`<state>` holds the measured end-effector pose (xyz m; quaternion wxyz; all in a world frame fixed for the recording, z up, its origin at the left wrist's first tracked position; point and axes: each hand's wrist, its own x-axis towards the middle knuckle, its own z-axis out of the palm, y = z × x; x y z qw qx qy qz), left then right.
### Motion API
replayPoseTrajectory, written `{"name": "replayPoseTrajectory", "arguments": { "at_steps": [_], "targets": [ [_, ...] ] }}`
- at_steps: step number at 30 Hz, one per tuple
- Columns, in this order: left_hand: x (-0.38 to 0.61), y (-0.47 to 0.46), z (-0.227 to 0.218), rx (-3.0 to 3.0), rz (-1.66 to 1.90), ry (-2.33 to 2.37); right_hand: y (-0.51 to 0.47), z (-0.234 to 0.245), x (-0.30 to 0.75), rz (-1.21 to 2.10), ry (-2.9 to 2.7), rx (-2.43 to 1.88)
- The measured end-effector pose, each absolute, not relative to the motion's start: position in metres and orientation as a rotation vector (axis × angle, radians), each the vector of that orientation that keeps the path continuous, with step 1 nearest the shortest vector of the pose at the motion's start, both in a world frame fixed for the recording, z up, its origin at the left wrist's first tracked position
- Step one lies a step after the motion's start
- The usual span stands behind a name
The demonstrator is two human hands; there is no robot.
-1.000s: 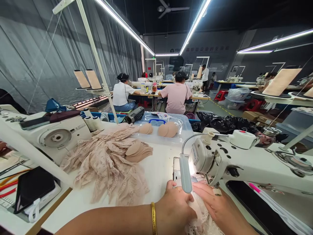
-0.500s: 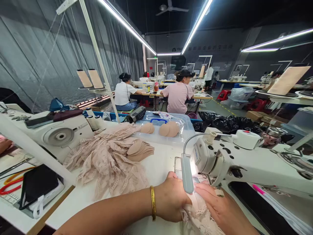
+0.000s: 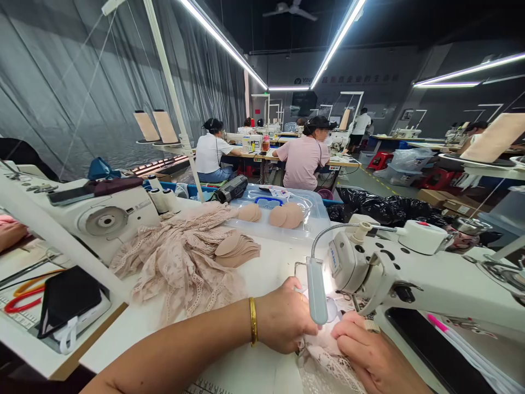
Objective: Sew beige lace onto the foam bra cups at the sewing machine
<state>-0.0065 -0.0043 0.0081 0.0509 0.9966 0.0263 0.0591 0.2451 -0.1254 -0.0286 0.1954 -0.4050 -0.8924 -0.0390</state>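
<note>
My left hand [image 3: 285, 316], a gold bracelet [image 3: 253, 322] at its wrist, is closed on the left side of a pale pink lace fabric [image 3: 322, 358]. My right hand [image 3: 365, 345] grips the same lace from the right, fingers curled, with a pale band around one finger. Both hands are just in front of the sewing machine head [image 3: 346, 262]. A grey lamp [image 3: 316, 293] on a bendable neck hides part of the left fingertips and the lit sewing spot. The lace hangs in folds between my hands toward the table's front edge.
Left of my hands lie a heap of beige lace [image 3: 180, 262] and a fanned stack of beige pads [image 3: 238, 246]. A clear plastic box lid [image 3: 303, 230] bears more pads. A black phone [image 3: 435, 345] lies on the right. Two co-workers sit at machines ahead.
My hands have drawn a little apart. My right fingers, flatter on the lace before, are now curled into it. The lace between them shows more, and the view has shifted slightly.
</note>
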Motion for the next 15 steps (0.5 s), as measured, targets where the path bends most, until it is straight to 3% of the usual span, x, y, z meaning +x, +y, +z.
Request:
{"name": "replayPoseTrajectory", "arguments": {
  "at_steps": [15],
  "targets": [
    [0.0,0.008,0.01,2.963,0.189,0.227,-0.125,-0.059,0.258,-0.278,-2.12,-1.526]
  ]
}}
